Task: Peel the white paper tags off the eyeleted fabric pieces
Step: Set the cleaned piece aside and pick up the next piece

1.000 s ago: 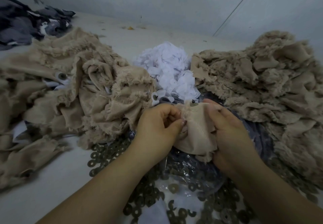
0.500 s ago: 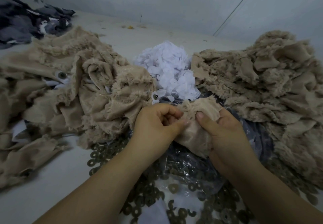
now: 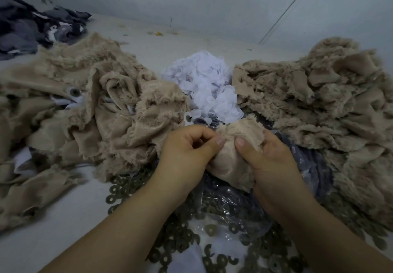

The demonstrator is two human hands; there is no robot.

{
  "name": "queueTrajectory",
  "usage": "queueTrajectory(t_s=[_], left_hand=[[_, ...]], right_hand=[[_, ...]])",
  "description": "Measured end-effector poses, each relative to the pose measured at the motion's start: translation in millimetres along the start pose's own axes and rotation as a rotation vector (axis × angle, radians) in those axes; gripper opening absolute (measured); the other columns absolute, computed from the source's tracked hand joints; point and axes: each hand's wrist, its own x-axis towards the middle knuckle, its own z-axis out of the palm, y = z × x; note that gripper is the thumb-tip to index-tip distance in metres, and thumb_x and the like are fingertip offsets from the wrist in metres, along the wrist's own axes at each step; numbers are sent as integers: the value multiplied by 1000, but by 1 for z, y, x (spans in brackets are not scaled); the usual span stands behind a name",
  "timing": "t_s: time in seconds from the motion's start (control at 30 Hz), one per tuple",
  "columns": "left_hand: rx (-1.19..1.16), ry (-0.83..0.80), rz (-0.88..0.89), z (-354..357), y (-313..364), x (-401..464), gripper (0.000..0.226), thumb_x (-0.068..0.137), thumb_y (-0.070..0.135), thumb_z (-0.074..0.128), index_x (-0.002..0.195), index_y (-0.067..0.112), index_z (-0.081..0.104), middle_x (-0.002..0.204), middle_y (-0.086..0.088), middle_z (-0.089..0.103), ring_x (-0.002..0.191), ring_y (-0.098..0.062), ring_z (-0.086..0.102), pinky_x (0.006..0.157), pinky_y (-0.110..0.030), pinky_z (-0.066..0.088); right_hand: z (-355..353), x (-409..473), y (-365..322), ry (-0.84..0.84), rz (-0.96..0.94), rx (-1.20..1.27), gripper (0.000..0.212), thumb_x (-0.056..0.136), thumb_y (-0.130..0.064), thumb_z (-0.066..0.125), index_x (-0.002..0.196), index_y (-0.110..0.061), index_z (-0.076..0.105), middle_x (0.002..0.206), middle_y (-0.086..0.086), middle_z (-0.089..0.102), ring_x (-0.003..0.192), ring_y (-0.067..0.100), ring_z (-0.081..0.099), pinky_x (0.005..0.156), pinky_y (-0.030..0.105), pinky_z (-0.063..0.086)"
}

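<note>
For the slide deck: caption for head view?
Both hands grip one beige fabric piece before the peeled tag pile.

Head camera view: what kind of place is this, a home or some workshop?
Most likely a small garment or textile workshop, not a home. Heaps of tan fleecy fabric pieces flank a mound of peeled white paper tags, and loose metal eyelet rings litter the work surface beneath the hands.

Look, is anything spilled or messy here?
Yes. Lots of small round rings lie scattered loose on the table, spilling around a crinkled clear plastic bag below the hands. Otherwise nothing looks broken.
</note>
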Motion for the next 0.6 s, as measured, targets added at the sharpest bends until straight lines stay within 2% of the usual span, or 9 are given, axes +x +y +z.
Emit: queueTrajectory(t_s=[0.07,0.23,0.33,0.43,0.53,0.6], left_hand=[[-105,3,-61,0,2,-1,28,90,-1,63,65,9,67,47,8,55,43,0,49,45,-11,40],[-129,32,-104,-1,2,2,34,92,2,60,59,11,63,49,2,47,46,-7,40,44,-14,36],[-115,9,-70,-1,0,2,31,92,6,63,61,11,62,51,3,51,46,-6,43,45,-14,38],[-80,4,-29,0,-2,0,19,87,9,71,70,4,65,55,2,58,48,-4,49,48,-15,41],[-81,-28,-6,1,-5,0,21,91,5,65,71,0,64,55,-1,59,50,-6,52,51,-18,43],[-83,-42,4,2,-6,0,23,92,3,63,69,-2,62,52,4,54,49,-3,48,50,-14,41]], right_hand=[[1,0,0,23,-8,-4,45,85,-17,69,129,-13,59,116,8,74,106,28,72,88,46,58],[1,0,-1,24,25,28,32,92,-10,63,124,-16,62,114,7,75,104,28,73,86,43,60],[2,-1,-4,-29,64,68,36,86,-15,66,122,-14,63,113,11,75,103,30,73,82,41,61],[3,-3,-6,-43,83,96,43,78,-18,71,121,-14,64,113,13,75,102,32,73,80,41,61],[4,-3,-6,-27,85,115,48,73,-18,76,120,-13,65,111,15,75,101,33,73,79,41,61],[5,-3,-7,-26,92,107,51,73,-15,75,122,-10,63,111,16,74,101,34,73,80,42,61]])
